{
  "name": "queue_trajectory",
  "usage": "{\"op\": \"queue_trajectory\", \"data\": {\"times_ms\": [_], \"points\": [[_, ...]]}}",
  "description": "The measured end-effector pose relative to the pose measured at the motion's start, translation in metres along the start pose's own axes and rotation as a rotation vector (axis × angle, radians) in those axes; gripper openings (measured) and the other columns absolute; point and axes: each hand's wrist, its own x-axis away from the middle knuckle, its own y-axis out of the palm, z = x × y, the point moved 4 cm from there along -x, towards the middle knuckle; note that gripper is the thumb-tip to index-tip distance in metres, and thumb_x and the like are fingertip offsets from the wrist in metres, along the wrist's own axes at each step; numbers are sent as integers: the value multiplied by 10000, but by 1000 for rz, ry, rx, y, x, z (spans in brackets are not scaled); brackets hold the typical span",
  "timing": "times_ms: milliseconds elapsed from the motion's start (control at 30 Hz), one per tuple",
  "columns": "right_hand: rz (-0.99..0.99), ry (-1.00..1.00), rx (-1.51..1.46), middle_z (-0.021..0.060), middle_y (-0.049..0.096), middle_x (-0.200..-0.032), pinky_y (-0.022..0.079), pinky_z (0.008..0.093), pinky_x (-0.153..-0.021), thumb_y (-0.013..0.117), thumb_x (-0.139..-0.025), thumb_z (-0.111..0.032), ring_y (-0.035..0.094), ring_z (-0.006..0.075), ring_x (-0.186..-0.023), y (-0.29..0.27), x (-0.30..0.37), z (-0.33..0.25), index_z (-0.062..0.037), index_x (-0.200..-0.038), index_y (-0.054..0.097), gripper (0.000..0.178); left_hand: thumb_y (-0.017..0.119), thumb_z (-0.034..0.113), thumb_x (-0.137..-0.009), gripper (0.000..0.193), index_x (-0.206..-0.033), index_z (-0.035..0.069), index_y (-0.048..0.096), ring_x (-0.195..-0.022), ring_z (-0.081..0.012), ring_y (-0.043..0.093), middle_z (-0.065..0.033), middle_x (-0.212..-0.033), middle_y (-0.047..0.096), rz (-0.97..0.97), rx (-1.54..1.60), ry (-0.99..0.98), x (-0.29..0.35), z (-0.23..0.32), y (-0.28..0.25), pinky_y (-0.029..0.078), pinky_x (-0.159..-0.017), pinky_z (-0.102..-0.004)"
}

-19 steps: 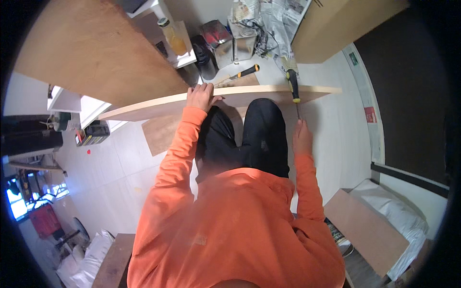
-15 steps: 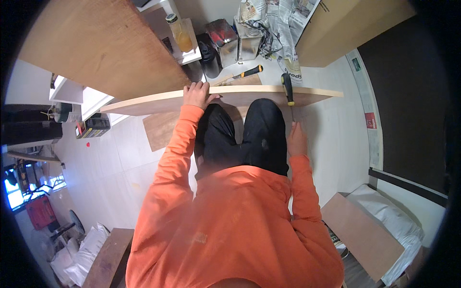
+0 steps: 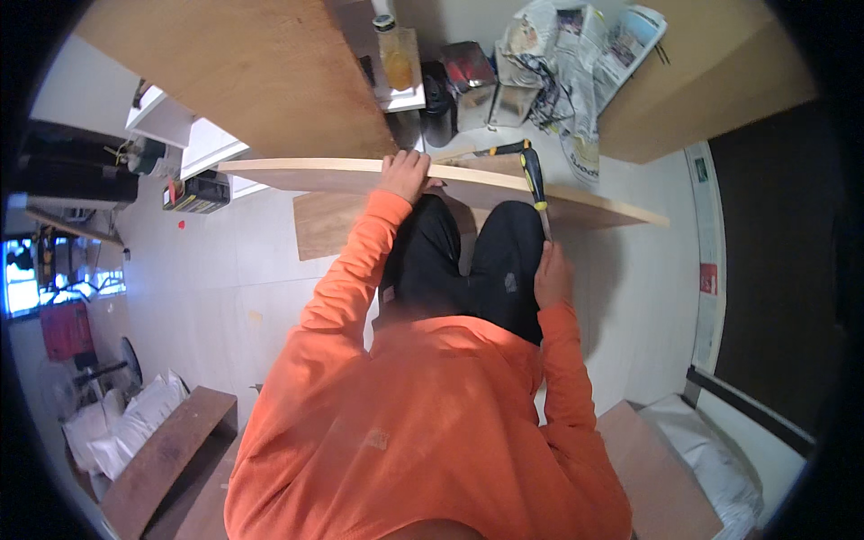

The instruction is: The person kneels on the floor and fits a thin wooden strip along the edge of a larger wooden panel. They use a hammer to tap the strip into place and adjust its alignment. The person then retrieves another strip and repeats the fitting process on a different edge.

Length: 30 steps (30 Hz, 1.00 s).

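- Far left: clutter sits at the fisheye rim, dim and blurred; its kinds cannot be established. A black-and-yellow box [image 3: 200, 192] stands on the pale floor [image 3: 225, 337], its printed faces too small to make out.
- Upper left: a large brown panel [image 3: 243, 72] rises beyond the work, its top cut off by the rim.
- Left of centre: the left hand [image 3: 406, 175] grips the top edge of the wooden board [image 3: 315, 175], fingers laid over the edge, thumb on the near side.
- Centre: the wooden board stands on edge across the knees' front, near the dark trousers [image 3: 432, 256]. Its lower edge and far face are hidden; contact with the knees cannot be confirmed.
- Beyond the board: a second tool [image 3: 508, 148], black-and-yellow handled, lies with its far end partly hidden.
- Right of centre: the right hand [image 3: 553, 274] is wrapped around the metal shaft of a hand tool [image 3: 534, 175], handle pointing away and crossing the board's edge in view. Whether handle touches board cannot be told; the tip is concealed by the hand.
- Assessment: the step in hand appears to be steadying the board while the tool is applied handle-first. The next move calls for a firm left hold and fingers clear of the handle.
- Right: crumpled newspaper [image 3: 576, 81] lies behind; a dark panel [image 3: 792, 270] is cut off at the rim.
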Motion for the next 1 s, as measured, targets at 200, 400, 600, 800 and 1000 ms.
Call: {"op": "queue_trajectory", "data": {"times_ms": [200, 400, 600, 800, 1000], "points": [[39, -79, -76, 352, 617, -818, 433, 598, -646, 394, -1075, -305, 597, 543, -769, 15, 3, 4, 11, -1023, 554, 358, 682, 580, -794, 524, -979, 94, 618, -966, -282, 581, -80, -963, 628, -35, 22, -16, -2, 0, -3, 401, -794, -434], [-19, -29, 102, 318, 632, -775, 434, 605, -614, 377, -1075, -343, 619, 520, -739, 20, -4, 3, 9, -1072, 579, 406, 560, 635, -893, 552, -935, 92, 647, -961, -299, 599, -103, -935, 646, -122, 115, -112, -4, -8, -15, 388, -853, -473], [-83, -30, 210, 325, 621, -767, 437, 620, -643, 388, -1071, -330, 606, 530, -773, -1, -10, -1, -30, -1002, 553, 350, 446, 481, -993, 439, -931, 153, 730, -973, -290, 607, -64, -957, 682, 51, -57, -346, 4, -63, -17, 369, -927, -500], [-130, -110, 109, 285, 625, -694, 429, 613, -557, 427, -1059, -298, 615, 514, -685, 13, -10, -26, -83, -987, 515, 243, 412, 359, -1017, 401, -917, 136, 731, -965, -278, 592, -53, -958, 680, -36, -135, -362, 16, -66, -6, 377, -918, -496], [-167, -150, -14, 301, 623, -722, 424, 619, -571, 405, -1064, -288, 611, 524, -714, 15, -13, -46, -61, -998, 495, 253, 428, 352, -1016, 387, -898, 132, 723, -960, -281, 591, -57, -945, 674, -9, -137, -386, 17, -60, -13, 384, -915, -487]]}}
